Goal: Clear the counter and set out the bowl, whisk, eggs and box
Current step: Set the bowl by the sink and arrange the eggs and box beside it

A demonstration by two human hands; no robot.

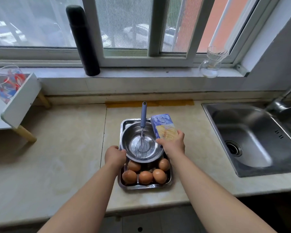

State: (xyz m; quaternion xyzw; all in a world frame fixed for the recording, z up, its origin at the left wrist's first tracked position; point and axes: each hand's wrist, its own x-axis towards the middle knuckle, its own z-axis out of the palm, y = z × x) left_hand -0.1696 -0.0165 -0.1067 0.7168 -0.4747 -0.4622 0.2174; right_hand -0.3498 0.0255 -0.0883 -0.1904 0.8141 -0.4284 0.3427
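Note:
A steel tray rests on the beige counter in front of me. In it stands a steel bowl with a blue-handled whisk leaning inside. Several brown eggs lie in the tray's near half. My left hand grips the bowl's left rim. My right hand holds a blue and yellow box at the bowl's right side, tilted up.
A steel sink with a tap lies to the right. A white wooden stand stands at the left. On the windowsill are a dark flask and a glass jug.

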